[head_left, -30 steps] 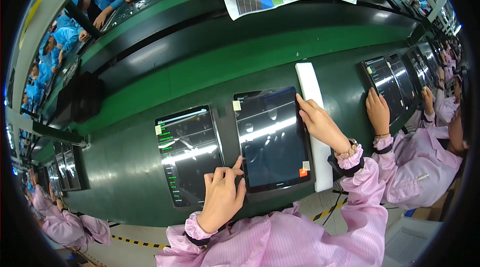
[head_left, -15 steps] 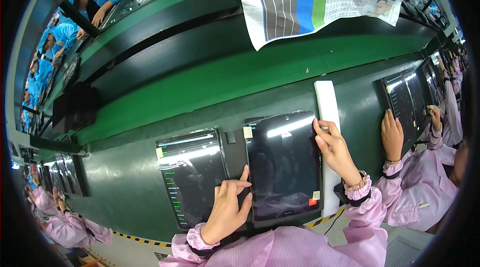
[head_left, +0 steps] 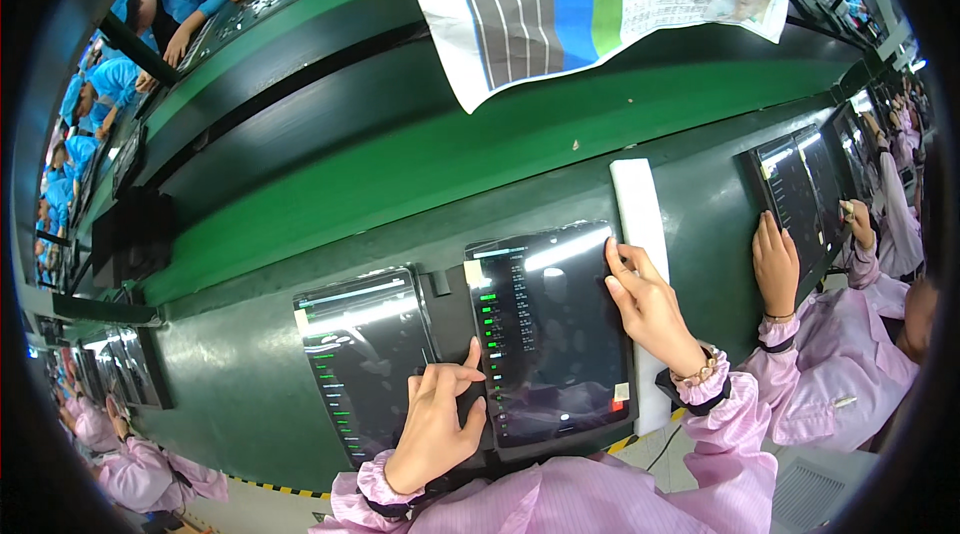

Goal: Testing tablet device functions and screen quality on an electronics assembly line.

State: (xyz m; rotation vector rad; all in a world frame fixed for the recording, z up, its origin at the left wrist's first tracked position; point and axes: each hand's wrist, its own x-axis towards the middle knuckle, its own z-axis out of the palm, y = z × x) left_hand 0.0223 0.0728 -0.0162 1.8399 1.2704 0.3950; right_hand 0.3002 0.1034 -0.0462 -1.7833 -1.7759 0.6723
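Note:
A dark tablet lies flat in front of me, its lit screen showing rows of small text. A yellow sticker sits at its upper left corner, and a pale and a red one at the lower right. My left hand has its fingers apart, the fingertips at this tablet's left edge. At the upper right edge, my right hand touches the side with its fingertips, fingers spread rather than wrapped round. Left of it lies a second tablet, also lit with a list, partly covered by my left hand.
A white foam strip runs along the right of the tablet. Beyond the dark green bench hangs a printed colour sheet. At the right, a co-worker's hand rests by more tablets. People in blue work across the line.
The right tablet's screen went from nearly blank to rows of green and white text. Both hands stay at its edges; the whole view has shifted slightly.

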